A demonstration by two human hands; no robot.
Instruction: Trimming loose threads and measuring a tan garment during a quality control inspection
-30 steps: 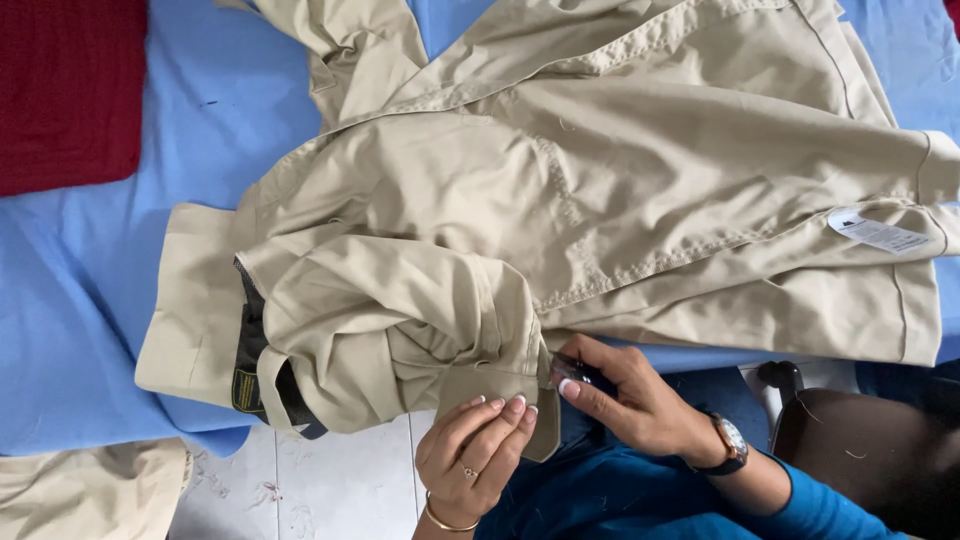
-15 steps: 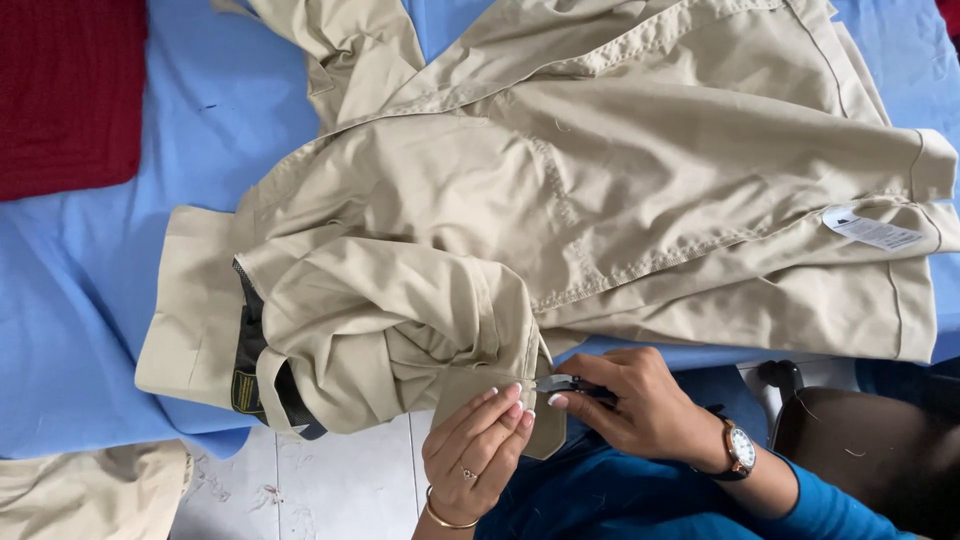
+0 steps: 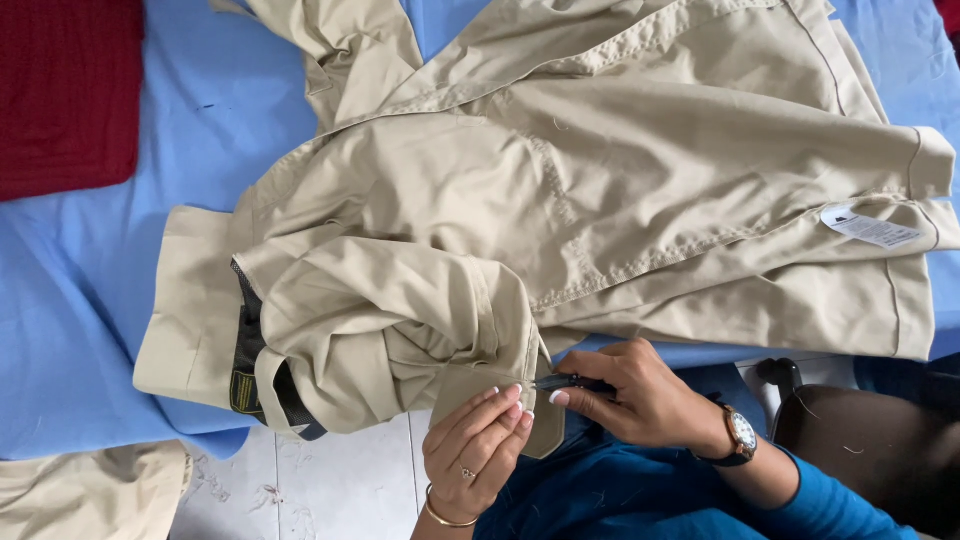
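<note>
A red cloth [image 3: 60, 95] lies at the far left on the blue sheet [image 3: 70, 300], its left side cut off by the picture's edge. A beige garment [image 3: 600, 190] sprawls across the sheet, creased, bunched at its lower left where a dark inner band [image 3: 250, 360] shows; a white tag [image 3: 870, 228] sits at its right edge. The left hand [image 3: 480, 450] pinches a hanging flap of the garment's hem between fingertips. Just beside it, the right hand [image 3: 640, 395], with a wristwatch [image 3: 740, 437], grips a small dark tool [image 3: 560, 382], its tip at the flap. The fingers hide most of the tool, so its kind is hard to make out.
</note>
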